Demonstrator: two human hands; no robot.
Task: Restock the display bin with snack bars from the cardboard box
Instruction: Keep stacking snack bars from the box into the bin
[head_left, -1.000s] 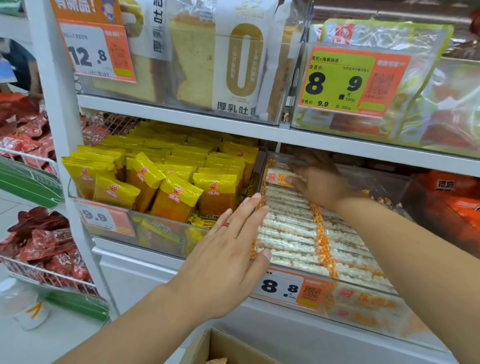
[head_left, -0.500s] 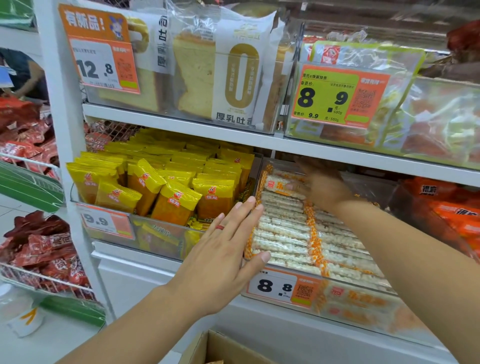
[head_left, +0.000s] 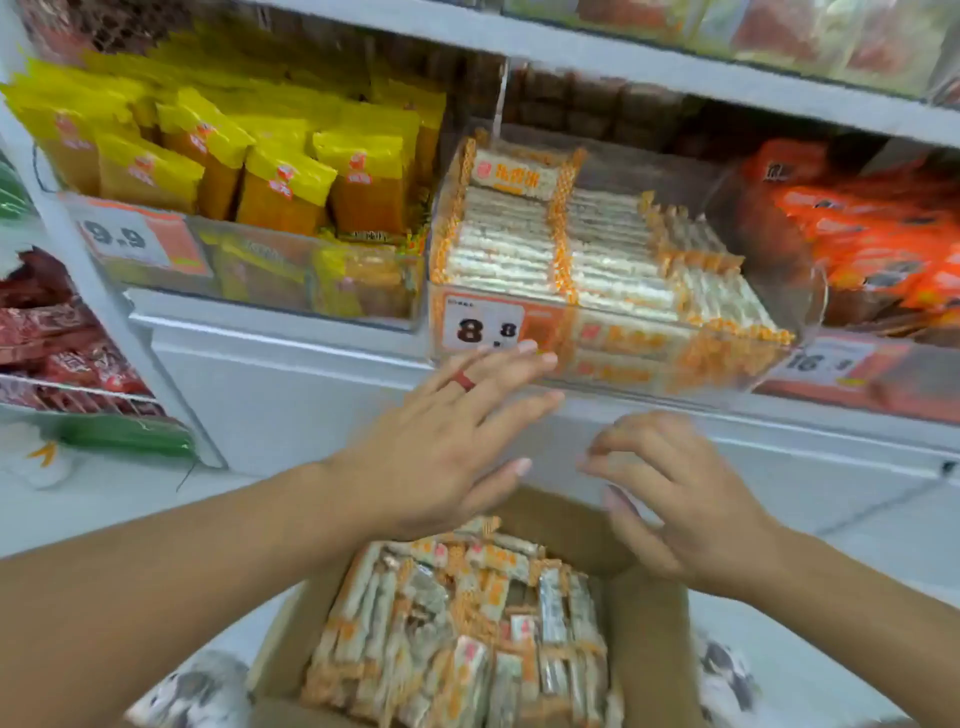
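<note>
bin: I see the display bin (head_left: 613, 312) just beyond my fingers, rows nearly full, gap at right rear
box: cardboard box (head_left: 644, 639) below my fingers, snack bars (head_left: 457, 623) plentiful
left hand (head_left: 441, 447): fingers straight, empty
right hand (head_left: 685, 499): fingers loosely curled, empty
left: a few more loads, I judge

Both hands hang over the open box (head_left: 644, 629), holding nothing. Left hand (head_left: 441, 441) has flat fingers and a red ring (head_left: 464, 383); right hand (head_left: 691, 499) is loosely curled. Bars (head_left: 457, 623) fill the box, more sit in the bin (head_left: 810, 291) at the shelf's (head_left: 291, 338) front edge.
</note>
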